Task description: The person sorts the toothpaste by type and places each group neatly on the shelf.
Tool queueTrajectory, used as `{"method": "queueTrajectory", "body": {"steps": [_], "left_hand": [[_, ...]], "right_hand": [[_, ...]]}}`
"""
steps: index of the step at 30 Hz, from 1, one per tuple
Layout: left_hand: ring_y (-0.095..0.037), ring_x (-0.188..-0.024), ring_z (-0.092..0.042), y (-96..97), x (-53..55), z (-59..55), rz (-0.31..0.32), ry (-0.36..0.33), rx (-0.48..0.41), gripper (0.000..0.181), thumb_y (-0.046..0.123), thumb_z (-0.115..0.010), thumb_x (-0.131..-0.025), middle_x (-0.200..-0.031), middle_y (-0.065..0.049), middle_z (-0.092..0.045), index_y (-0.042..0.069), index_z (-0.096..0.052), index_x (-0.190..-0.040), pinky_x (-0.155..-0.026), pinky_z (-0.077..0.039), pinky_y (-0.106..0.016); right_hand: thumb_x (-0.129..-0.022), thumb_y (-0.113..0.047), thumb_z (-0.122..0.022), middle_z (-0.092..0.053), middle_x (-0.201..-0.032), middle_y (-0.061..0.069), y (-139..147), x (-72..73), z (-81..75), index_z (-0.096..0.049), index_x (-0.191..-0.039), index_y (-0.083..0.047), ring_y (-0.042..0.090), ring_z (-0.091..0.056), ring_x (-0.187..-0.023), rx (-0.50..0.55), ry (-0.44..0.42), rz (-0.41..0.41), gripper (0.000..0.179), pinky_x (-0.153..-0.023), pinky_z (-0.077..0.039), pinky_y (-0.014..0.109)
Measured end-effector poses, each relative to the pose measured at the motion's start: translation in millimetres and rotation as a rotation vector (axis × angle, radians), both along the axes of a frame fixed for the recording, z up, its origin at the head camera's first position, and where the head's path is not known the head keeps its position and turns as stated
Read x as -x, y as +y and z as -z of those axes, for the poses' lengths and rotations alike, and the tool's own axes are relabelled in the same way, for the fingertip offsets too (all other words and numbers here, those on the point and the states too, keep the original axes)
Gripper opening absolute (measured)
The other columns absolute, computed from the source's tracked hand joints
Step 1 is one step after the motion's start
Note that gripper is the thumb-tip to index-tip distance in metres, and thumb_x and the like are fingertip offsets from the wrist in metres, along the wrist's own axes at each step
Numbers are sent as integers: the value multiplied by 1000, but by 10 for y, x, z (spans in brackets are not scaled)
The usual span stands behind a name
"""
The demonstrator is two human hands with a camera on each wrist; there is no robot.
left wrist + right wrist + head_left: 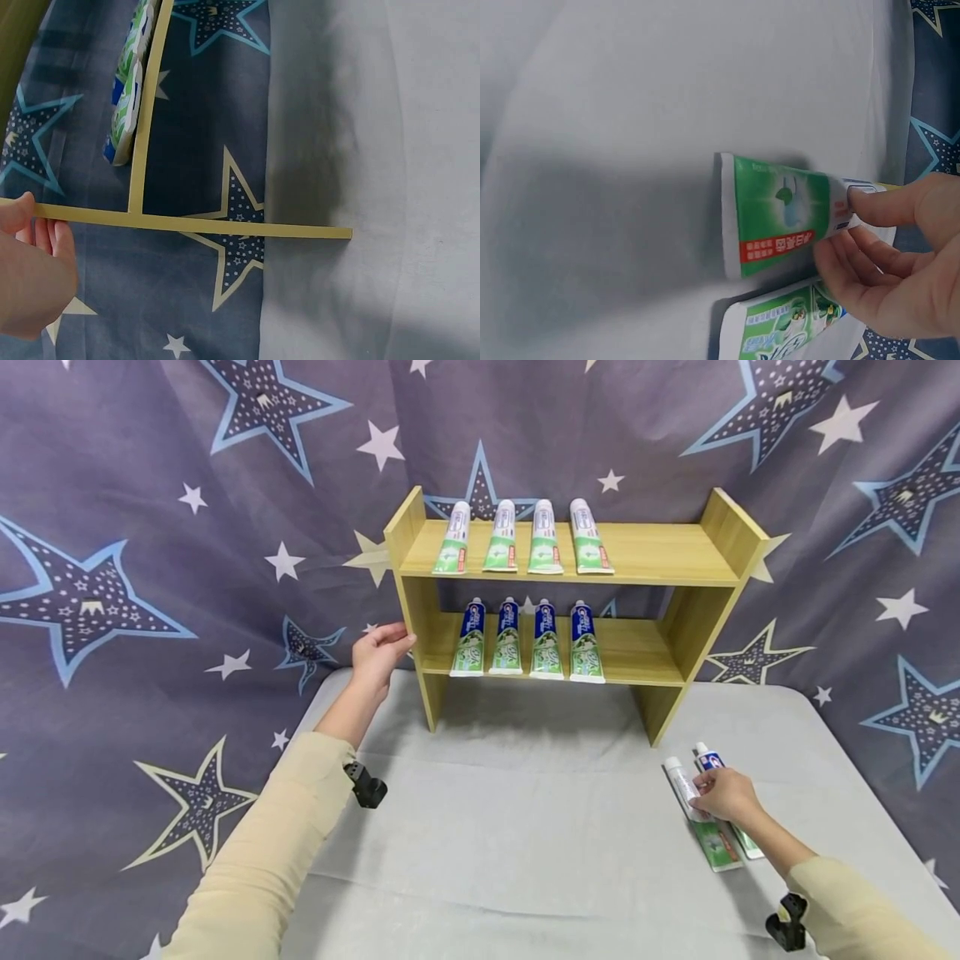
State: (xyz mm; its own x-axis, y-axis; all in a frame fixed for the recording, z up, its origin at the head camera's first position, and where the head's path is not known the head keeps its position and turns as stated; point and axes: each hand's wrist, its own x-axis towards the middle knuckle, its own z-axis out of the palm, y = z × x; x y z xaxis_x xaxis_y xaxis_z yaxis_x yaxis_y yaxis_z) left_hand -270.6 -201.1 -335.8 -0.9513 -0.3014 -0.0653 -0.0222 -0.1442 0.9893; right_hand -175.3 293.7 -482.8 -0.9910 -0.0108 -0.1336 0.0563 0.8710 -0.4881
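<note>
My left hand (380, 653) holds the left side panel of a two-tier wooden shelf (570, 575); in the left wrist view the thumb and fingers (45, 236) lie on either side of the panel's edge. At the right, my right hand (726, 793) pinches a white and green toothpaste tube (716, 845) between thumb and fingers. The right wrist view shows that tube (776, 217) with its flat end raised over its shadow. Right beside it lies a blue and green toothpaste tube (708, 757), partly hidden by the hand.
Several white and green tubes (500, 537) lie side by side on the upper tier, towards its left. Several blue and green tubes (545, 639) line the lower tier. The shelf stands at the back of a table with a grey cloth (510, 827), before a star-patterned curtain (322, 485).
</note>
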Motion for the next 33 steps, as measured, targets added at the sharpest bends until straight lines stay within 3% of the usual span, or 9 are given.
{"method": "queueTrajectory", "body": {"steps": [7, 14, 21, 26, 33], "left_hand": [[4, -71, -61, 3, 6, -4, -6, 5, -6, 38, -5, -64, -86, -75, 12, -62, -7, -56, -124, -111, -45, -39], [2, -78, -63, 5, 9, -2, -5, -8, -5, 42, -3, -63, -87, -79, 12, -60, -6, -54, -128, -110, -46, -34], [3, -75, -62, 10, 4, 7, -5, 6, 1, 40, -4, -63, -87, -78, 12, -61, -7, -55, -126, -109, -47, -34], [3, -75, -63, 10, -11, 0, -9, 4, 10, 37, -4, -64, -86, -77, 13, -61, -5, -57, -123, -106, -49, -30], [4, -74, -63, 7, 0, 21, -14, 7, 24, 35, -3, -65, -86, -76, 14, -62, -5, -57, -121, -104, -50, -30]], "right_hand": [[-72, -13, -76, -68, -80, 19, -73, 4, -14, -62, -97, 11, 19, -61, -67, 36, -42, 30, 37, -56, -49, 27], [-72, -12, -73, -65, -86, 24, -126, 5, -31, -59, -97, 10, 22, -63, -68, 71, -102, 79, 36, -57, -55, 31], [-72, -8, -73, -66, -89, 26, -185, -9, -63, -58, -100, 11, 22, -63, -71, 133, -93, 104, 37, -58, -55, 30], [-74, -7, -72, -66, -90, 24, -257, 52, -243, -59, -104, 11, 21, -63, -72, 168, -97, 83, 38, -58, -54, 28], [-77, -10, -71, -66, -87, 16, -357, 138, -643, -56, -114, 15, 14, -59, -70, 272, -141, 51, 47, -59, -53, 23]]}}
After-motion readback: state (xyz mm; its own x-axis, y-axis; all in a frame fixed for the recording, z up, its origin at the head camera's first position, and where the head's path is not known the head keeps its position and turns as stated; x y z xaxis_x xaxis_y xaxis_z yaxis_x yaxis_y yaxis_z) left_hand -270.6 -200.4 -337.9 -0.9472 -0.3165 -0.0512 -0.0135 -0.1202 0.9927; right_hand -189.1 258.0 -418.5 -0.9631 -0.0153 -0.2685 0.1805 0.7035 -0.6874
